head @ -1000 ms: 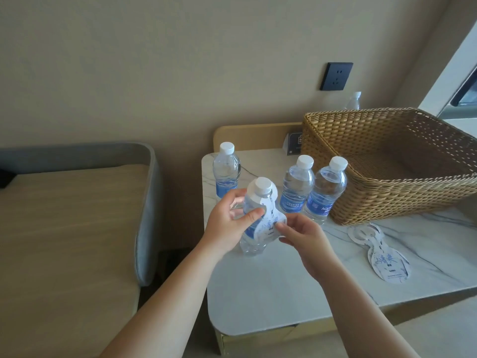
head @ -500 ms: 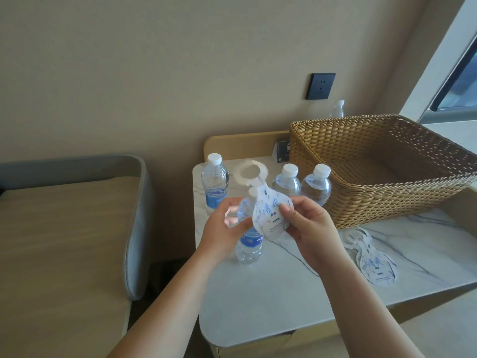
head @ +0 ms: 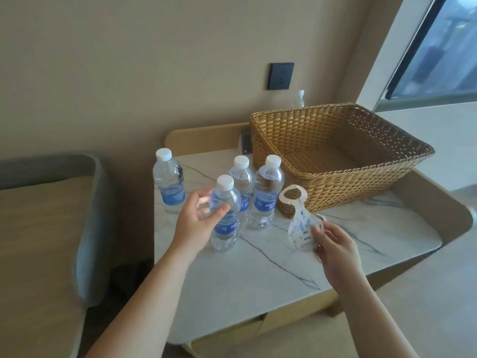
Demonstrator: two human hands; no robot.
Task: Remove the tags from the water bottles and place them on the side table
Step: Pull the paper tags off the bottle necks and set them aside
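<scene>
Four clear water bottles with white caps and blue labels stand on the marble side table [head: 258,270]. My left hand [head: 193,223] grips the nearest bottle [head: 225,218], thumb in front and fingers behind; its neck is bare. The others stand at the far left [head: 169,184] and close together behind it [head: 242,180] [head: 267,195], none with a tag. My right hand [head: 333,245] pinches a white and blue paper tag [head: 299,226] by its lower edge, its ring hole up, just right of the bottles and above the table. A sliver of another tag [head: 321,217] shows behind it.
A large wicker basket [head: 343,177] with nothing in it fills the table's back right. Behind it stands another bottle [head: 299,98], and a small card [head: 246,143] leans at the wall. A grey-edged couch [head: 85,228] is to the left. A raised wooden rim [head: 444,202] bounds the table's right side.
The tag has come off the near bottle's neck, and my right hand has carried it right and lower. My left hand still holds that bottle, now standing on the table.
</scene>
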